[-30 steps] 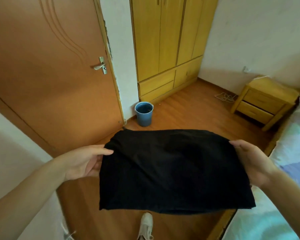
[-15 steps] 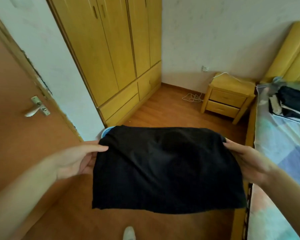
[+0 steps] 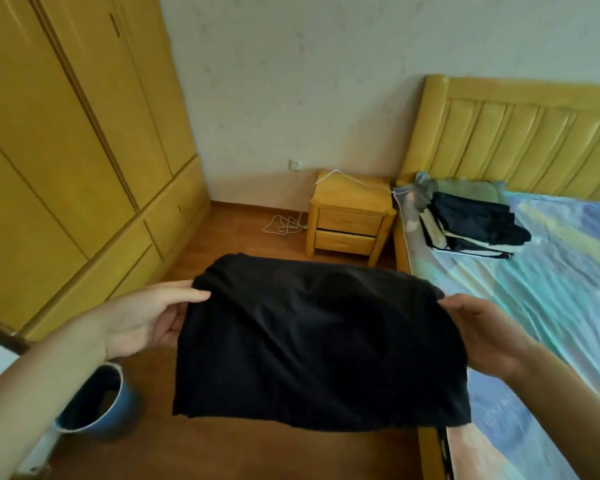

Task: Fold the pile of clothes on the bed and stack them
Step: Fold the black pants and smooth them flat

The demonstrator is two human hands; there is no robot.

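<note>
Hands (image 3: 146, 320) on soft, folded black garment (image 3: 319, 344)

View's swinging right now, so the bed (image 3: 551, 306) and folded stack (image 3: 471, 225) show up; door's gone.

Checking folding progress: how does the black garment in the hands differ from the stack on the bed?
The black garment hangs in the air, held at its top corners; the stack rests on the bed. The garment is one piece; the stack holds several, dark and light. Both look folded.
</note>
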